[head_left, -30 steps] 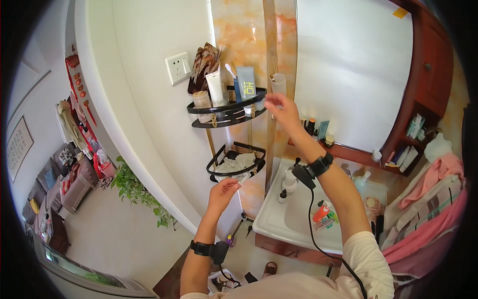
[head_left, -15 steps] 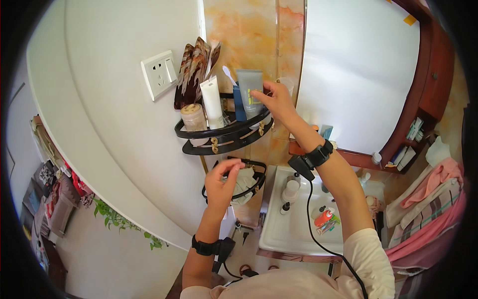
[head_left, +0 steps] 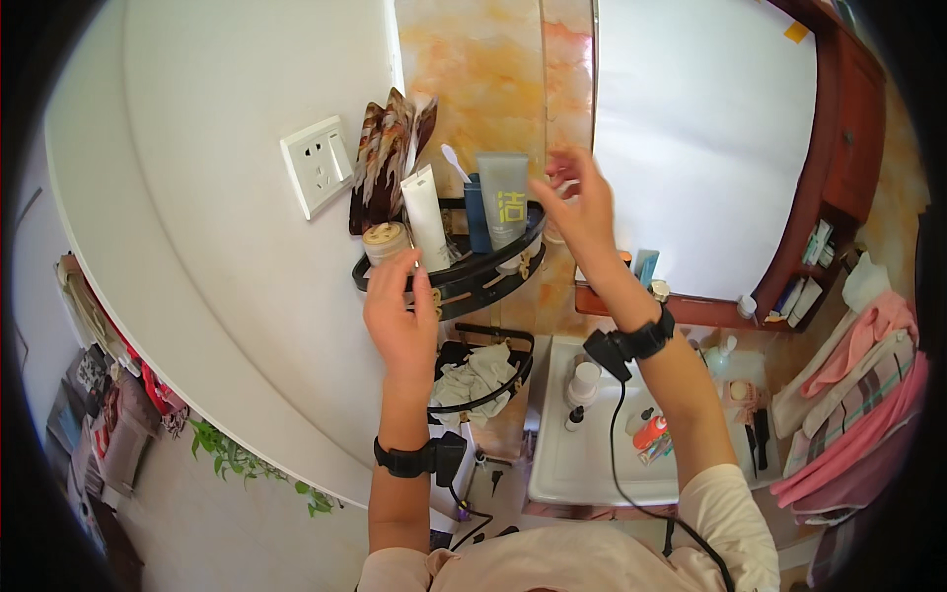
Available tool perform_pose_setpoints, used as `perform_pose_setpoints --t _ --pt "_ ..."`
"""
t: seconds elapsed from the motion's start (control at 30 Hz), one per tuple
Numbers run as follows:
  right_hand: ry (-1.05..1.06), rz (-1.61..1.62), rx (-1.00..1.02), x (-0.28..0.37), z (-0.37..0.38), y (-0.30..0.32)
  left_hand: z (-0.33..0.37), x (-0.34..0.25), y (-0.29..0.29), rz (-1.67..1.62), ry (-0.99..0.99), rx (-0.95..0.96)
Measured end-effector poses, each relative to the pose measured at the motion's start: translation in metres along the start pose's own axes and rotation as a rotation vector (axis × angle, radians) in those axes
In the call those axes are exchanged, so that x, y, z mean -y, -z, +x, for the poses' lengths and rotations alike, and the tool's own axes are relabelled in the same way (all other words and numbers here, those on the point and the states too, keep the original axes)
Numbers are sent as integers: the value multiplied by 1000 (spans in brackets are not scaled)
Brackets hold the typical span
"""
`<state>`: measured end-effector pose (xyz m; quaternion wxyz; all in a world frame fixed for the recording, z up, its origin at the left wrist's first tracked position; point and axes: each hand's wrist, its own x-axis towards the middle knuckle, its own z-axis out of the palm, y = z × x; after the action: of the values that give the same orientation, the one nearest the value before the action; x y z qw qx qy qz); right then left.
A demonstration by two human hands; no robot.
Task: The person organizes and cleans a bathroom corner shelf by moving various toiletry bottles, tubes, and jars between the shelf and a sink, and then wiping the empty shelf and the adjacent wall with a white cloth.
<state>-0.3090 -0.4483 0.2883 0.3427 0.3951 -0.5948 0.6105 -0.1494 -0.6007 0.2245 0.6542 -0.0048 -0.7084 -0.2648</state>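
Reaching up, your left hand [head_left: 400, 316] sits at the front rim of the upper black corner shelf [head_left: 473, 276], fingers loosely spread and pointing upward, the fingertips [head_left: 395, 264] just below a small round jar [head_left: 385, 240] with a pale lid. Whether they actually touch the jar or the shelf rim you cannot tell from this angle; nothing is closed inside that hand.

Your right hand [head_left: 577, 202] is raised at the right end of the same shelf, fingers partly curled and blurred, just beside the grey tube [head_left: 504, 197] standing upright on the shelf. Something pale shows near the fingertips, too smeared to identify, so whether that hand grips anything cannot be told.

On the shelf, left to right: the jar, a white tube [head_left: 426, 217] leaning slightly, a blue container [head_left: 476, 212] behind, then the grey tube. Brown sachets [head_left: 380, 158] hang behind them, beside a white wall socket [head_left: 316, 166]. A lower black shelf [head_left: 483, 370] holds crumpled white cloth, and a white sink [head_left: 592, 464] lies under your right forearm.

Compared with half a second ago, your left hand has climbed from the lower shelf to the upper shelf's rim, and your right hand has drawn off the grey tube it was touching and now sits just to its right, against the mirror edge [head_left: 592, 99]
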Motion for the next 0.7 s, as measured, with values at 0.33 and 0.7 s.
perform_pose_setpoints --t 0.33,0.7 --pt "267 -283 361 58 -1 -64 -7 2 0 145 -136 97" --pt "117 -309 350 14 3 -104 -5 7 0 126 -173 131"
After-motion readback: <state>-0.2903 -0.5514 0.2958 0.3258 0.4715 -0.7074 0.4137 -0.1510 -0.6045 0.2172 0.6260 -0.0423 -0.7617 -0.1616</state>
